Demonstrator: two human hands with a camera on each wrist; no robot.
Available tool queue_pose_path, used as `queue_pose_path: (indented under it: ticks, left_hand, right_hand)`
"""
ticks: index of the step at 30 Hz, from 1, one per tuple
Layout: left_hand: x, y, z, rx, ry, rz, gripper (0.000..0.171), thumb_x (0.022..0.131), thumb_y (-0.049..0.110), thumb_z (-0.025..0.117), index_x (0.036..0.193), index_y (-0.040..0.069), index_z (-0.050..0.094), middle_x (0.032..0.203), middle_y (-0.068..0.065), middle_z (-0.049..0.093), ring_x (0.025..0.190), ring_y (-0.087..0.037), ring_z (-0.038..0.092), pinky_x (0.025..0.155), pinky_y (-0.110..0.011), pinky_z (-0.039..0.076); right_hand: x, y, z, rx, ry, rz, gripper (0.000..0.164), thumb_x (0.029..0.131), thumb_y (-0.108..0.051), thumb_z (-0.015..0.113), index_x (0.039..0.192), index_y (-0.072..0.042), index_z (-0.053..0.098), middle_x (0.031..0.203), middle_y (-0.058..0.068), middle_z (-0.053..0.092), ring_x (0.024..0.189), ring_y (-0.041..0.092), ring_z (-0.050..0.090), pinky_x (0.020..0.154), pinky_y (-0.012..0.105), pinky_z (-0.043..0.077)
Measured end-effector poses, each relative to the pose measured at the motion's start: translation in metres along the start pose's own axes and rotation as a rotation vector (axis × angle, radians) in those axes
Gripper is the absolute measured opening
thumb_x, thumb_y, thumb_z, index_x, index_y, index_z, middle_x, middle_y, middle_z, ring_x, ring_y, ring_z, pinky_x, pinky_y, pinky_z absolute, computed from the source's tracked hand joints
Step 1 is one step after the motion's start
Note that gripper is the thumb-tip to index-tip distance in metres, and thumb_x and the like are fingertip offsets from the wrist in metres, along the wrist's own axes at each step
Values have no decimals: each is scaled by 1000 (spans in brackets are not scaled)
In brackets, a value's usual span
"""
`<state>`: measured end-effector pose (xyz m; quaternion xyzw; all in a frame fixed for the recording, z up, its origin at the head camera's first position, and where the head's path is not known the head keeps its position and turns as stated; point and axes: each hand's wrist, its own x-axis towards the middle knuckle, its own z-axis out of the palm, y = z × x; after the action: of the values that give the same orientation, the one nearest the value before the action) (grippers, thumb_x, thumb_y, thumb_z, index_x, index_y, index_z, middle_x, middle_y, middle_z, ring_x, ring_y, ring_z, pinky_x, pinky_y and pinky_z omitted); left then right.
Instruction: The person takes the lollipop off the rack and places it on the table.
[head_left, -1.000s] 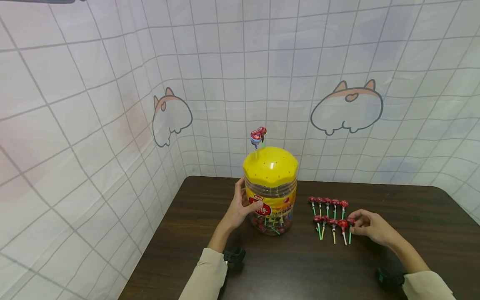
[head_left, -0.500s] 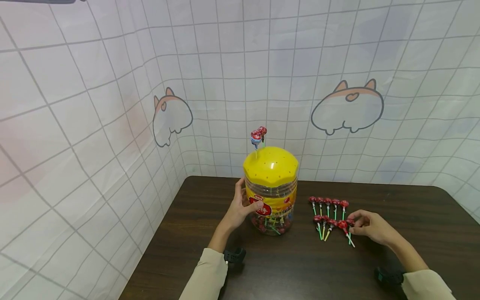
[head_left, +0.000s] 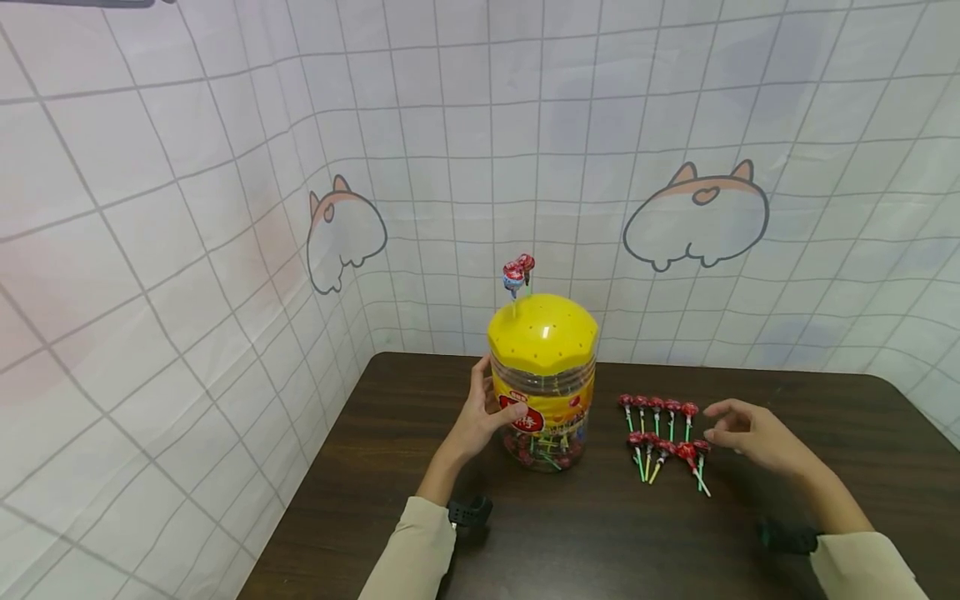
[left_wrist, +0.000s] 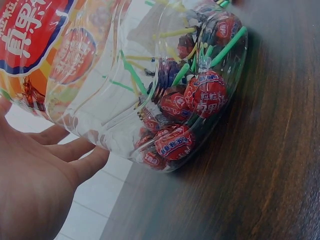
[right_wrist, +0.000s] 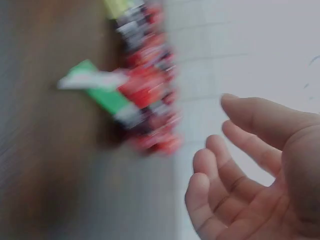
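A clear plastic jar with a yellow lid stands upright, its lower part filled with red-wrapped lollipops. My left hand grips its left side, thumb across the front label and fingers round the back. Two lollipops stick up out of the lid. To the right of the jar, more lollipops lie in a back row and a front row. Beside the right end of these rows, my right hand hovers with loosely bent fingers and nothing in them. The right wrist view is blurred around the lollipops.
The dark wooden table reaches a white, grid-patterned curtain at the back and left. In the front row, a white-stick lollipop lies slanted across its right-hand neighbour's stick.
The front-row white-stick and yellow-stick lollipops have tilted. My right hand has come off the rightmost front lollipop and moved up and slightly right. My left hand stays on the jar.
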<state>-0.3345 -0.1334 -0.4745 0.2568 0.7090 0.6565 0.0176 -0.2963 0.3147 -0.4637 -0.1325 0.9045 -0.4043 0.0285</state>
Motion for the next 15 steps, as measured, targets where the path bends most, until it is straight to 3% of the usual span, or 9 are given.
queue_pose_path:
  ticks: [7, 15]
  left_hand:
    - [-1, -1, 0, 6, 9, 0, 90, 92, 47, 75, 156, 43, 12, 151, -13, 37, 134, -33, 51, 107, -51, 51]
    - [0, 2, 1, -2, -1, -3, 93, 91, 49, 74, 158, 40, 9, 152, -16, 35, 135, -35, 50, 107, -52, 50]
  right_hand:
    - [15, -80, -12, -29, 133, -152, 32, 104, -28, 62, 131, -10, 60, 105, 9, 66, 89, 4, 63, 72, 26, 54]
    - [40, -171, -2, -23, 271, -335, 25, 102, -25, 65, 125, -15, 65, 104, 4, 67, 87, 11, 62, 71, 23, 52]
